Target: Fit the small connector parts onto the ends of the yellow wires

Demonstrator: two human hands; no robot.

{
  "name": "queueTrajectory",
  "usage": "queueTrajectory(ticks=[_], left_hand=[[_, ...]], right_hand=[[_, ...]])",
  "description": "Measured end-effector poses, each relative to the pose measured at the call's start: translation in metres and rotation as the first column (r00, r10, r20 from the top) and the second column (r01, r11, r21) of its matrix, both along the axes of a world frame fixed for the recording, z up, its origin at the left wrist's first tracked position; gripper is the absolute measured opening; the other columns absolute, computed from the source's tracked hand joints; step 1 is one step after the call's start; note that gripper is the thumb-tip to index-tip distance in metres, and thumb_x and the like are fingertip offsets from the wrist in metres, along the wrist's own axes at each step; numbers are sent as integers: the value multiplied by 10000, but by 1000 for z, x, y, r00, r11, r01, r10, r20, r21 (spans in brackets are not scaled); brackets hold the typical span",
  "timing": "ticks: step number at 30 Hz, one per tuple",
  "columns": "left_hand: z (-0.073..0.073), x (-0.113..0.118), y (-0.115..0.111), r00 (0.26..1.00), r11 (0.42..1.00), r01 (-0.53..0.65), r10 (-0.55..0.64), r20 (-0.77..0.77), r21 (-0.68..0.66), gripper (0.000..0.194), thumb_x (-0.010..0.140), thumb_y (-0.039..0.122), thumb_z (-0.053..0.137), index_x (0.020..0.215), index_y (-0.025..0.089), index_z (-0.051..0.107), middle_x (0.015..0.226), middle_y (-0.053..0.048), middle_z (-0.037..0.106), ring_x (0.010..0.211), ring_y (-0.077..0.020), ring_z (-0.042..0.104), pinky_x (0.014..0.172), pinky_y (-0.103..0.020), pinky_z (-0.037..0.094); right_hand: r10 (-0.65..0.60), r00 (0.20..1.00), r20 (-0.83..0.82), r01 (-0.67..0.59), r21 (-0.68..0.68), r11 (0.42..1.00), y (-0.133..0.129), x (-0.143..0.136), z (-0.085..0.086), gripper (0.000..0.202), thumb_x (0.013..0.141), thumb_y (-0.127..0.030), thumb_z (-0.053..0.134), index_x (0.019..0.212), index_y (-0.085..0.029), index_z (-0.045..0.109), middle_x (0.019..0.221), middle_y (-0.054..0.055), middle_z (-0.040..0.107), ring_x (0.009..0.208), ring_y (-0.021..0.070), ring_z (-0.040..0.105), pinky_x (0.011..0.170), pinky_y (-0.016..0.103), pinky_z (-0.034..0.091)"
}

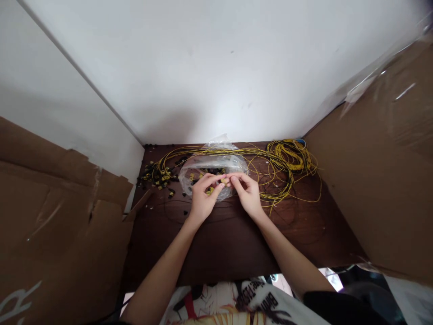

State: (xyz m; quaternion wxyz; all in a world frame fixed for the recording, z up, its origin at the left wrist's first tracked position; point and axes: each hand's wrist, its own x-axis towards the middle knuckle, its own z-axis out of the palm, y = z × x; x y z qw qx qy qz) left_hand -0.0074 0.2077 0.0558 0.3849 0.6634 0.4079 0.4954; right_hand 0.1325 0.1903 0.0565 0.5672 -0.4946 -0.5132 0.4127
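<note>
My left hand (pixel 205 195) and my right hand (pixel 246 192) meet above a clear plastic bag (pixel 189 171) near the middle of the table. Between the left thumb and fingers is a small yellow piece (pixel 223 180). The right thumb and forefinger are pinched together right beside it; what they hold is too small to make out. Small black and yellow parts show inside the bag, behind the fingers. A bundle of yellow and black wires (pixel 280 166) runs behind the bag and curves round on the right.
A pile of black and yellow connectors (pixel 162 177) lies at the left on the dark brown table (pixel 230 248). Coiled yellow wire (pixel 291 153) sits at the back right. Cardboard stands on the left (pixel 61 216) and right (pixel 382 158), with a white wall (pixel 233 76) behind.
</note>
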Motion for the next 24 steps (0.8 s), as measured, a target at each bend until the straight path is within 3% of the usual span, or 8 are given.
queueTrajectory(ticks=[5, 11, 18, 24], left_hand=[[0, -1, 1, 1000, 1000, -12, 12, -3, 4, 267, 782, 207, 601, 1039, 208, 674, 774, -19, 554, 689, -123, 510, 680, -243, 432], [-2, -2, 1, 1000, 999, -7, 8, 14, -35, 161, 755, 224, 630, 906, 182, 669, 802, -29, 598, 683, -124, 523, 679, -250, 448], [3, -9, 6, 984, 980, -144, 156, 80, -140, 186, 675, 258, 709, 801, 157, 615, 742, -6, 616, 621, -95, 529, 621, -215, 448], [5, -14, 12, 980, 970, -181, 193, 56, -164, 198, 636, 287, 733, 736, 151, 630, 679, 3, 611, 566, -86, 510, 560, -207, 426]], right_hand=[[-14, 1000, -8, 14, -2, 1000, 1, -1, -3, 213, 826, -389, 564, 888, -210, 661, 762, 18, 690, 700, 159, 632, 711, 297, 502], [-7, 999, -33, 7, -4, 1000, 1, -1, -6, 202, 833, -380, 556, 891, -218, 660, 754, 16, 684, 683, 153, 617, 691, 287, 493], [-22, 999, -33, 22, -4, 1000, 0, 0, -8, 214, 841, -376, 549, 903, -202, 656, 752, 21, 677, 652, 141, 596, 670, 280, 484], [-26, 998, -61, 26, 1, 1000, -1, -2, -6, 209, 840, -366, 555, 899, -191, 653, 722, 21, 670, 644, 138, 598, 656, 273, 484]])
